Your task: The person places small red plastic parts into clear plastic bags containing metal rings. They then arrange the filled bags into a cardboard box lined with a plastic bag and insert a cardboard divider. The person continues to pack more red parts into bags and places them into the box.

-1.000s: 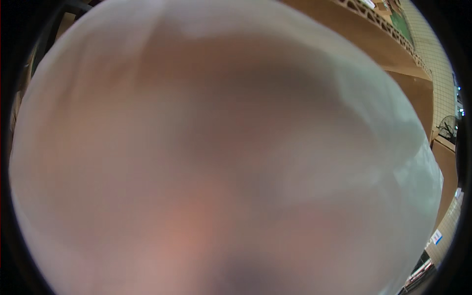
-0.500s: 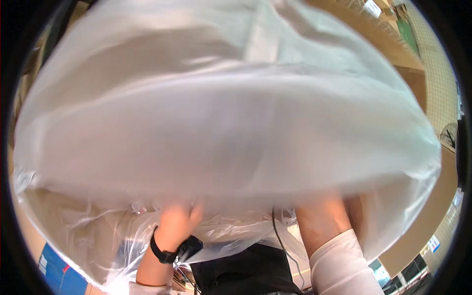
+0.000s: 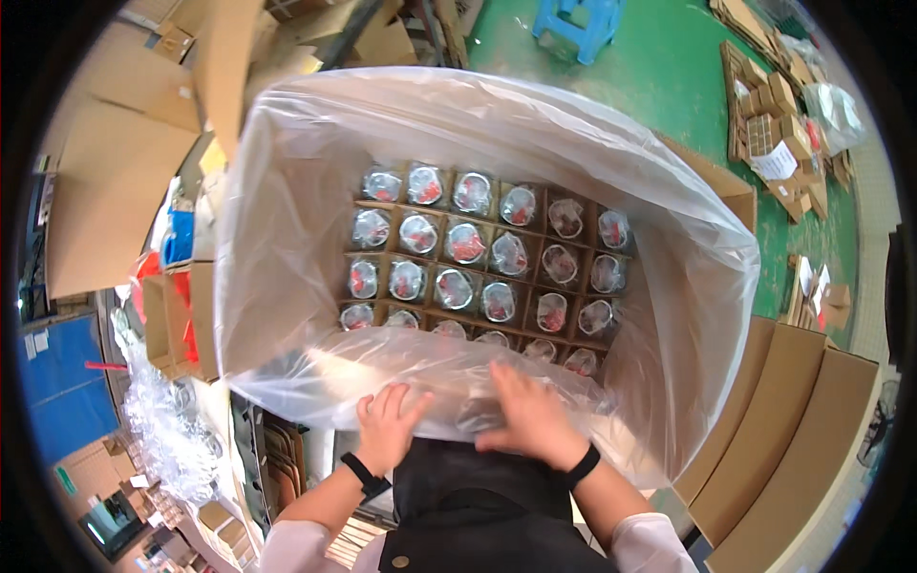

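Note:
A large clear plastic liner bag (image 3: 277,220) stands open inside a carton, its edges spread out over the sides. Down inside it, a brown cardboard divider grid (image 3: 435,256) holds rows of round, plastic-wrapped items (image 3: 454,288) with silvery rims and red parts. Their exact kind cannot be made out. At the near side, my left hand (image 3: 384,430) lies against the film with its fingers spread. My right hand (image 3: 535,415) rests on the same near side of the liner, fingers apart, a little to the right. Film partly covers the nearest row.
Tall cardboard panels (image 3: 778,449) stand at the right. A blue stool (image 3: 578,29) is on the green floor (image 3: 516,57) beyond the box. Crumpled clear plastic (image 3: 167,430) and an open small carton (image 3: 172,320) lie at the left. Stacked cartons (image 3: 774,124) sit far right.
The billowing plastic that covered the view has come down and opened, showing the divided items inside. Both hands, earlier partly behind the film, now lie on its near side.

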Demonstrator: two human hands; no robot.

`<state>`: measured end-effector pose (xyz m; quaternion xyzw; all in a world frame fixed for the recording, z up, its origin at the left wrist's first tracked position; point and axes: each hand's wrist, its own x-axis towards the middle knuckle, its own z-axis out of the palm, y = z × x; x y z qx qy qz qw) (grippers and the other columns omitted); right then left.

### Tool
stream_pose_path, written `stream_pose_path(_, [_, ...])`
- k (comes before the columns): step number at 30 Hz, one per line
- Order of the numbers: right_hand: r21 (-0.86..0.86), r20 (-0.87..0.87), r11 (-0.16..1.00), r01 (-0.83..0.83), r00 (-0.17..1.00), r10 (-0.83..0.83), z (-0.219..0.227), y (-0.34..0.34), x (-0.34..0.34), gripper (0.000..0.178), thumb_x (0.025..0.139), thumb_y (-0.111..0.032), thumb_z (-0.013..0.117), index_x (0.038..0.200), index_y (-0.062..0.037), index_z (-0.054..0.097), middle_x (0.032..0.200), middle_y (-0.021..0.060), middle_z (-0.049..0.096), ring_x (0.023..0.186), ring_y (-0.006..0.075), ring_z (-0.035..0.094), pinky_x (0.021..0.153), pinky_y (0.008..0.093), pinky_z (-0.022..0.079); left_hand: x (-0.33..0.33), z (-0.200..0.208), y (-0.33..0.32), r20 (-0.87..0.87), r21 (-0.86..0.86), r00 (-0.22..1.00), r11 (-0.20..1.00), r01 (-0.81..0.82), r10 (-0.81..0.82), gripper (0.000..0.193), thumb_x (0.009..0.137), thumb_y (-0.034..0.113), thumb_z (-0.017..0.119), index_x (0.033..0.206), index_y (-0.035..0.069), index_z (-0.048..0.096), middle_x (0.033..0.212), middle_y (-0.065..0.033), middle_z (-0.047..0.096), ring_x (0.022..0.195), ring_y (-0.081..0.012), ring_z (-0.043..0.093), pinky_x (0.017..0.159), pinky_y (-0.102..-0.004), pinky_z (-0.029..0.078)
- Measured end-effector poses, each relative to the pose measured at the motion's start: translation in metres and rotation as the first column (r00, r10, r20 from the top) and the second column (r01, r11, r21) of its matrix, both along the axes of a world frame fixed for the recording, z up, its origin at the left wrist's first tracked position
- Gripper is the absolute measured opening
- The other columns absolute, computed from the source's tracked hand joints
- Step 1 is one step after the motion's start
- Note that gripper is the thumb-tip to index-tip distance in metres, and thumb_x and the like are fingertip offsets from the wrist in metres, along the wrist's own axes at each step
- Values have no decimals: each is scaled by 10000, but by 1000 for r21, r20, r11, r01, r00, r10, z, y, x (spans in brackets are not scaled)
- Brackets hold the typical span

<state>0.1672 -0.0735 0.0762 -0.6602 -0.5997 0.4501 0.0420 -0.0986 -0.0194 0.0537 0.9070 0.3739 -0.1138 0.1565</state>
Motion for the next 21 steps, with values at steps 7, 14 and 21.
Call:
stream_pose_path(7, [-15, 240, 972, -235, 943, 232, 14, -124, -32, 259, 821, -103, 555, 1073, -63, 600, 769, 126, 672, 676, 309, 666, 640, 416, 532, -55, 51, 8, 58, -575, 974, 791, 211, -218, 237, 790, 125, 628, 1021, 82, 655, 887, -140, 669, 878, -356, 646, 770, -459, 519])
stream_pose_path(14, [-216, 139, 848, -484, 845, 517, 82, -140, -31, 343, 775, -373, 718, 992, -112, 667, 802, 150, 678, 794, 352, 672, 696, 457, 530, -142, 73, 19, 467, -465, 874, 804, 371, -133, 309, 847, 140, 624, 1143, 51, 615, 997, -150, 608, 995, -332, 596, 845, -439, 490])
stream_pose_path(21, [767, -403, 532, -359, 376, 835, 291, 109, -333, 271, 847, -100, 693, 1112, -57, 659, 1024, 111, 640, 972, 302, 622, 856, 368, 497, -275, 136, 98, 252, -384, 968, 917, 105, -5, 253, 891, 151, 565, 1124, 71, 626, 991, -138, 624, 967, -337, 605, 820, -444, 500])
